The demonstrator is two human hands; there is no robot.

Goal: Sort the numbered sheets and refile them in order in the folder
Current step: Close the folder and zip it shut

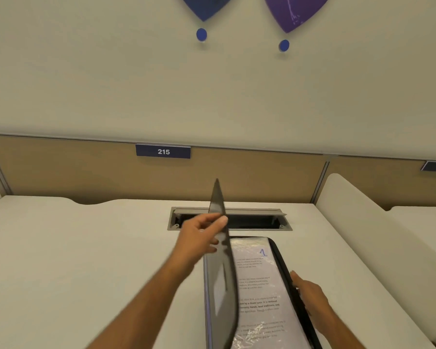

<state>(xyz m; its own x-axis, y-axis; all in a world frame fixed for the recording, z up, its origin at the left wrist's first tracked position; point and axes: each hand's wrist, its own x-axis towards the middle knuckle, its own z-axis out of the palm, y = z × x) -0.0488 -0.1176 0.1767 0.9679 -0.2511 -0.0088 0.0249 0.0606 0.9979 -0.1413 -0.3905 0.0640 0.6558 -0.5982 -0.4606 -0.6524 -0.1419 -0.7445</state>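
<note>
Black and glossy, the folder (282,293) lies at five o'clock on the white desk (86,248), its cover (220,260) standing nearly upright. The left hand (199,238) pinches the cover's upper edge at twelve o'clock. Inside, a sheet (259,285) in clear plastic shows a blue handwritten 1. The right hand (310,295) grips the folder's three o'clock edge.

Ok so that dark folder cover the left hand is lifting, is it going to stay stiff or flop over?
Probably somewhat floppy: the cover bows along its edge while the left hand pinches it near the top. It looks thin, so likely light. The sheet marked 1 sits in a glossy sleeve, which may be slippery; the right hand at the folder's edge should help.
</note>
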